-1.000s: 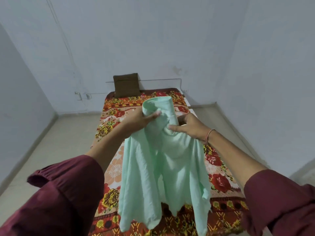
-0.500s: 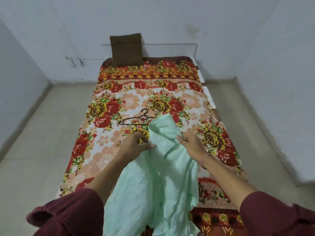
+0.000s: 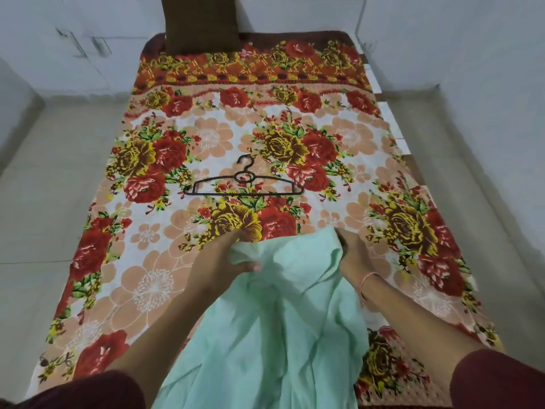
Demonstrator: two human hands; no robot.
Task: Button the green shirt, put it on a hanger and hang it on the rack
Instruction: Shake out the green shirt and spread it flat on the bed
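Green shirt (image 3: 265,335) lowered toward bedspread (image 3: 153,287), left hand (image 3: 218,261) and right hand (image 3: 354,261) fingers still gripping it; hanger (image 3: 244,187) now uncovered

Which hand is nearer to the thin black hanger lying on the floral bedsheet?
Left. The left hand grips the light green shirt just on the near side of the thin black hanger; the right hand grips it farther off, beyond the hanger's right end.

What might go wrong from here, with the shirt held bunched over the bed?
The green shirt is crumpled between the left hand and right hand, so it may land creased with its button edges hidden, which would slow the buttoning. If spread forward, it might cover the hanger on the bed.
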